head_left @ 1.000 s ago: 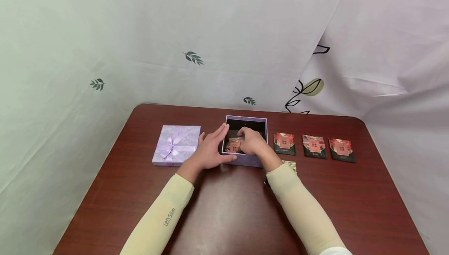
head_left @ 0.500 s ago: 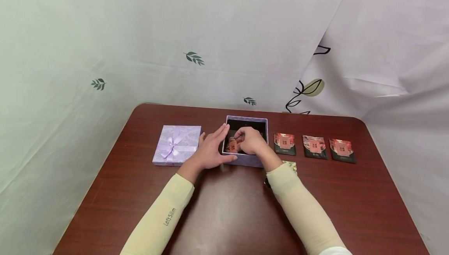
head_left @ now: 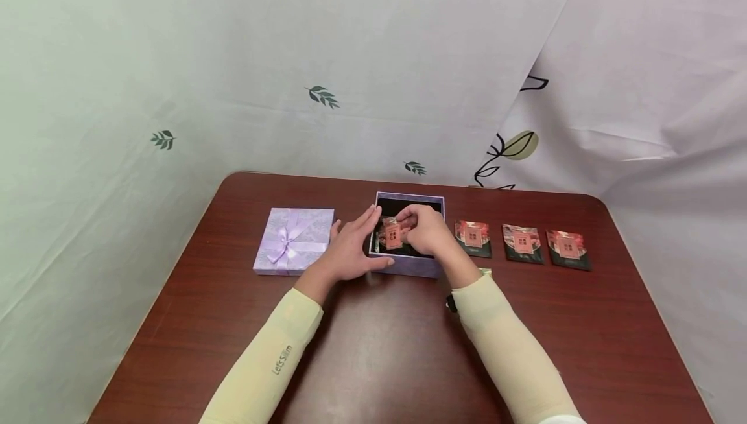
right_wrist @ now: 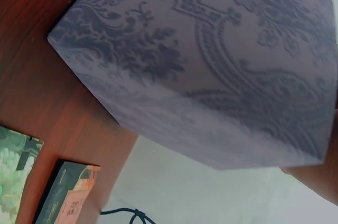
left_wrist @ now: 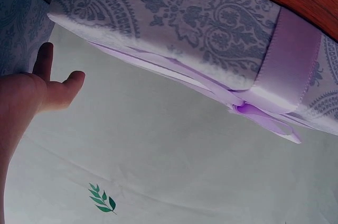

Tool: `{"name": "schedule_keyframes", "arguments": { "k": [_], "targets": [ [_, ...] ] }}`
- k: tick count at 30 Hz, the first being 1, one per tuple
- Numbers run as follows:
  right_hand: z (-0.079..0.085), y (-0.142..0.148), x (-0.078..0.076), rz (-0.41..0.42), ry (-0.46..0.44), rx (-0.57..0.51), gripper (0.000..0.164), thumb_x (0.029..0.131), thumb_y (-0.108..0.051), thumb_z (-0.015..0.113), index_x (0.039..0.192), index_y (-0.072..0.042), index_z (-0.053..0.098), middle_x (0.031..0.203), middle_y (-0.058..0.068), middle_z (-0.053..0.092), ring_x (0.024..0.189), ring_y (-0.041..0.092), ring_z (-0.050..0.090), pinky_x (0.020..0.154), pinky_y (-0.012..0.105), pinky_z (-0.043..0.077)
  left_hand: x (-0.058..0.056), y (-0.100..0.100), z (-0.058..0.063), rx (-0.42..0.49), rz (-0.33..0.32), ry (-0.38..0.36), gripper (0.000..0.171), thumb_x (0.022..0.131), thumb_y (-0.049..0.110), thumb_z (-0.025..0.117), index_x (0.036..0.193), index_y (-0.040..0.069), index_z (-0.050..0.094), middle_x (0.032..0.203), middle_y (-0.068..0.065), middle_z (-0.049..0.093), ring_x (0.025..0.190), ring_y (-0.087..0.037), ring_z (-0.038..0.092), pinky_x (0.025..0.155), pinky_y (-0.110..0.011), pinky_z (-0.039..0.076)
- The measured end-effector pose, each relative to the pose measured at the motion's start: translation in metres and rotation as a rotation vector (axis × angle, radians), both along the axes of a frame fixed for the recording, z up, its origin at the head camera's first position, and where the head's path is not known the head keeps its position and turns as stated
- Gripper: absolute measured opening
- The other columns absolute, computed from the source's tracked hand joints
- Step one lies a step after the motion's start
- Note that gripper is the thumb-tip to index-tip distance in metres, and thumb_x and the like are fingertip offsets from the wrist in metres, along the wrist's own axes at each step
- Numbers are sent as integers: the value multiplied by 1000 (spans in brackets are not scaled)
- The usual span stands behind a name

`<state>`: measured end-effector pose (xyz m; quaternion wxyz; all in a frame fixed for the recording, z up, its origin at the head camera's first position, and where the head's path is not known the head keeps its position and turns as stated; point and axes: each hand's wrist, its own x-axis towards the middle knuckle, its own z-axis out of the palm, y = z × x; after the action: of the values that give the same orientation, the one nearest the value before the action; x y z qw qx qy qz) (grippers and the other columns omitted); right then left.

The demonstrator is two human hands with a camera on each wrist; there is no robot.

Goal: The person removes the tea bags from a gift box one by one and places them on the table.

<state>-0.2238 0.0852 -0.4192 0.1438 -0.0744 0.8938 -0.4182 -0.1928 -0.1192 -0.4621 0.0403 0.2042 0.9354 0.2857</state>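
Note:
A purple patterned gift box (head_left: 406, 266) stands uncovered on the table, its inside black. My left hand (head_left: 352, 249) rests against the box's left wall with fingers extended; in the left wrist view part of this hand (left_wrist: 31, 94) shows beside the box. Inside the box, my right hand (head_left: 428, 228) pinches a red and dark sachet (head_left: 393, 235) by its right side, near the left wall. Something patterned shows beneath that sachet, too small to make out. In the right wrist view the box's side (right_wrist: 200, 65) hides most of this hand.
The purple lid (head_left: 294, 241) with a ribbon bow lies left of the box. To the right lie a red sachet (head_left: 473, 238), a second sachet (head_left: 523, 244) and a third sachet (head_left: 569, 249). A green-patterned sachet (right_wrist: 13, 171) is mostly hidden by the right sleeve in the head view.
My right hand has lifted slightly and shifted right inside the box. The sachet it pinches has turned and come more into sight. My left hand and the lid stay put.

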Motion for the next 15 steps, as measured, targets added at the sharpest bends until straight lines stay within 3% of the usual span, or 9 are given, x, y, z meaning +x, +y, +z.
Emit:
{"name": "schedule_keyframes", "arguments": {
  "k": [7, 15],
  "targets": [
    [4, 11, 5, -67, 70, -68, 31, 85, 4, 69, 114, -7, 68, 103, 8, 66, 92, 26, 61, 75, 41, 51, -2, 0, -2, -10, 4, -5, 107, 81, 63, 73, 162, 20, 17, 165, 0, 15, 139, -32, 37, 110, -65, 5],
    [3, 24, 11, -132, 69, -203, 48, 75, 10, 78, 119, -7, 66, 105, 10, 62, 88, 26, 60, 70, 38, 53, -1, 0, -1, -18, 3, -6, 108, 81, 62, 73, 162, 20, 15, 166, 0, 15, 138, -32, 39, 110, -64, 4]
  ]
}}
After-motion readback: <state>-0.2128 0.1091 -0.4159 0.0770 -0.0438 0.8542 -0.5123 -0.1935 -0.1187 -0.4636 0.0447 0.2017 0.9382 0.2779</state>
